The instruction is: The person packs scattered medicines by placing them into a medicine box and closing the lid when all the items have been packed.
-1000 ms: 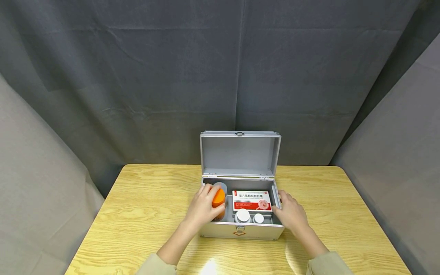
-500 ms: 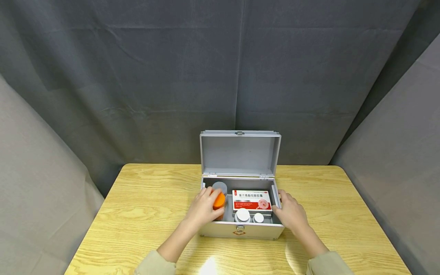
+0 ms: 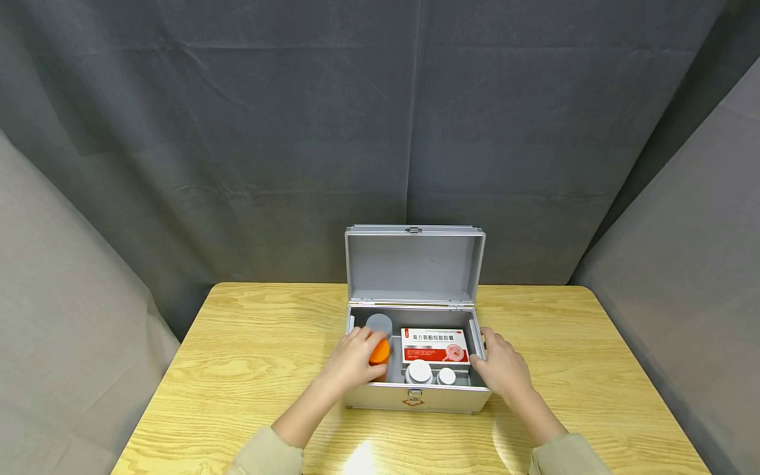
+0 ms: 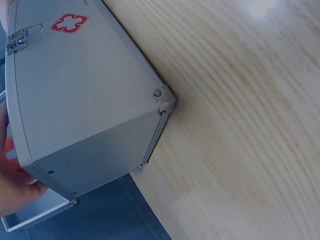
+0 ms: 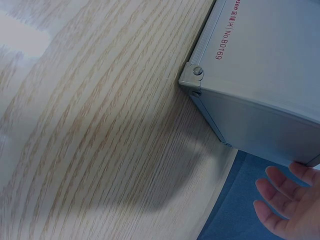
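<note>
An aluminium first-aid case [image 3: 388, 398] stands on the table with its lid [image 3: 414, 269] raised. My left hand [image 3: 351, 361] reaches over its left wall and grips an orange-capped bottle [image 3: 380, 352] at the front left inside; the bottle's lower body is mostly hidden. In the left wrist view, part of the left hand [image 4: 17, 185] shows at the case's rim. My right hand [image 3: 503, 366] holds the right rim, thumb over the edge and index finger against the outer wall. In the right wrist view, the other fingers [image 5: 280, 192] are spread off the wall.
Inside the case, a grey-lidded container [image 3: 379, 324] stands at the back left. A red and white medicine box [image 3: 435, 347] lies at the right, behind a larger white-capped bottle [image 3: 419, 372] and a smaller one [image 3: 446, 377]. A grey curtain [image 3: 285, 165] hangs behind the wooden table [image 3: 261, 343].
My left hand has shifted slightly down and toward the front of the case with the orange-capped bottle, showing more of the grey lid. The right hand has stayed in place.
</note>
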### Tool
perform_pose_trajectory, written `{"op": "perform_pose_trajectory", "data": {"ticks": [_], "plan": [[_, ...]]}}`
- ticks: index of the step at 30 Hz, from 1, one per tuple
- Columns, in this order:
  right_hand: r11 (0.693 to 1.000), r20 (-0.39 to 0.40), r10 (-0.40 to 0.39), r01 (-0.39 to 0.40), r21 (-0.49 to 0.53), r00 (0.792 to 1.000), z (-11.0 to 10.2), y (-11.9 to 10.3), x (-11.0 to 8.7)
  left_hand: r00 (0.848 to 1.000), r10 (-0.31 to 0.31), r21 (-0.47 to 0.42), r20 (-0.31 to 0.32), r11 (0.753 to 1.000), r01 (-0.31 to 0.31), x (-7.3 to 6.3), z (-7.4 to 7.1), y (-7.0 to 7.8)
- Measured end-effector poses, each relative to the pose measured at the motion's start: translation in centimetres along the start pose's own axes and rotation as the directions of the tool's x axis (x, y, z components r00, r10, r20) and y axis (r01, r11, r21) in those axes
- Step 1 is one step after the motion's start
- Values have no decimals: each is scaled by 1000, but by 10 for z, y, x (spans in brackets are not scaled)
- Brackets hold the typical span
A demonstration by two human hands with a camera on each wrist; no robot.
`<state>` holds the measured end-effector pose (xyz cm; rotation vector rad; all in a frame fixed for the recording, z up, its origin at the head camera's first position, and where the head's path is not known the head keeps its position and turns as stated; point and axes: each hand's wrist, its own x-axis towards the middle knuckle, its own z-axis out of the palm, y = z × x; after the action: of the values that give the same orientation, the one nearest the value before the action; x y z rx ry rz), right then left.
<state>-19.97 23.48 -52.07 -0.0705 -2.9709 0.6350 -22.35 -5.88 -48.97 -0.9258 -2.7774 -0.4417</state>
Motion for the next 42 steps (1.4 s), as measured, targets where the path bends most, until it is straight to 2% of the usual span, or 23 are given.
{"op": "perform_pose_trajectory", "data": {"ticks": [8, 22, 33, 42], "plan": [[1000, 7, 5, -5, 4, 1000, -2, -1, 0, 997, 32, 14, 69, 999, -33, 2, -2, -2], [1000, 5, 4, -4, 3, 1000, -2, -2, -1, 986, 73, 65, 150, 994, -84, 4, -1, -1], [1000, 11, 10, -10, 3, 1000, -1, -2, -1, 983, 104, 78, 154, 990, -117, 5, 3, -4], [1000, 11, 12, -12, 1, 1000, -1, -2, -1, 979, 125, 54, 161, 989, -135, 4, 3, -7]]}}
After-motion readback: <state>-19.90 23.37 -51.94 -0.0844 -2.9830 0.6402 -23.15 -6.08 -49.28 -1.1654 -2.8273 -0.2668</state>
